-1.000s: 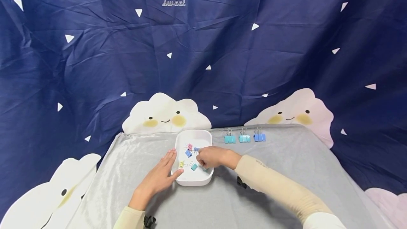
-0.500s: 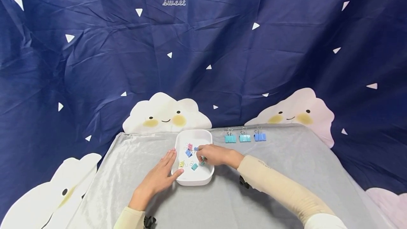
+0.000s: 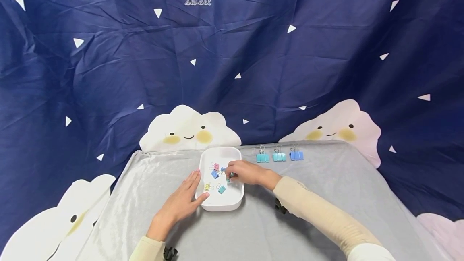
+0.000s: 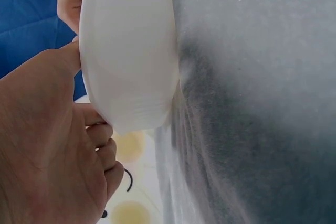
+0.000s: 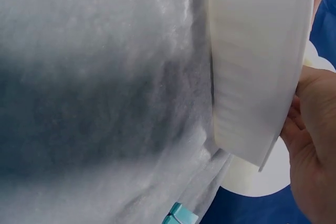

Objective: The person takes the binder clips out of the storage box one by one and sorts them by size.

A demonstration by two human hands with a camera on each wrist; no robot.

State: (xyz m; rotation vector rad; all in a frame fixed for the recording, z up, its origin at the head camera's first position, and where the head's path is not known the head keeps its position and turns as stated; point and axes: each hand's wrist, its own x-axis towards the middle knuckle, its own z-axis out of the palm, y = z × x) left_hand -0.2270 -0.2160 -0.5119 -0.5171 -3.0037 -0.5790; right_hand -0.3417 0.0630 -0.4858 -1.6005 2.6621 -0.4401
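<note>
In the head view a white tray stands on the grey cloth with several small binder clips inside. My left hand rests along its left rim, fingers straight, thumb over the near corner. The right hand reaches over the right rim and pinches a teal binder clip, partly hidden by the fingers. Around it lie a pink clip, a blue clip, another blue clip, a yellow clip and a second teal clip. Both wrist views show mainly the tray's outer wall.
Right of the tray, near the cloth's back edge, three larger binder clips stand in a row: a teal one, a second teal one and a blue one. A dark blue curtain hangs behind.
The right hand has shifted slightly back and to the right, and the teal clip in its fingers has come into view, farther from the tray's near side. The left hand has stayed put.
</note>
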